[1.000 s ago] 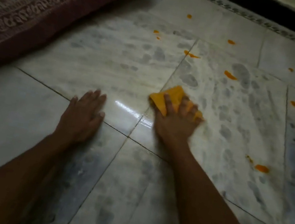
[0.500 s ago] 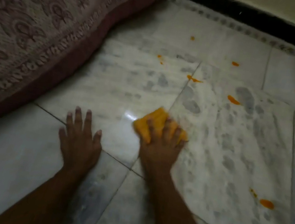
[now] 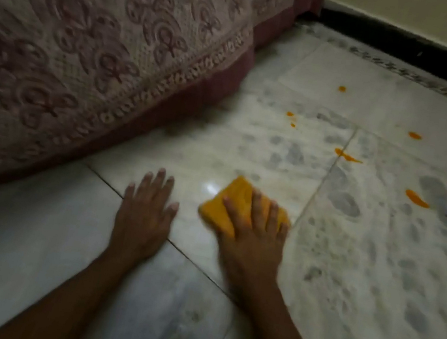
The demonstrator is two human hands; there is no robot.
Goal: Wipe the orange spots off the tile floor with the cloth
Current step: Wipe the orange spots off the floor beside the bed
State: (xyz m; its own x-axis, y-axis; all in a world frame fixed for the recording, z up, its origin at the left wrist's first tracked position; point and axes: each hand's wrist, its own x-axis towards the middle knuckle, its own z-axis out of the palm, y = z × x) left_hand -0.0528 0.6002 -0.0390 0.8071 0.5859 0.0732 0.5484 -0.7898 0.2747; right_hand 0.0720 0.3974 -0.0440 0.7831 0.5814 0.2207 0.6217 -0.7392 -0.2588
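**Orange spots on tile floor, cloth under right hand**

Orange spots: several on the pale marbled tile floor, all beyond the hands. One long smear lies across a tile joint; another smear sits further right; two small drops lie close together nearer the bed; one small spot and one more lie toward the far wall. None touches the cloth.

Cloth: orange-yellow, folded into a thick pad, flat on the floor just left of a tile joint, beside a bright glint of light on the tile.

Right hand: palm down on the near right part of the cloth, fingers straight and slightly spread, pressing it to the floor. Grip: flat press, no pinch. The far left corner of the cloth shows beyond the fingertips.

Left hand: palm flat on bare tile just left of the cloth, apart from it, fingers straight and spread, holding nothing.

Floor: grey smudged marks across the tiles at right; dark joints run between tiles.

Bed cover: patterned, pinkish, with a woven border, hanging to the floor at left.

Skirting: dark band at the foot of the pale wall, top right.
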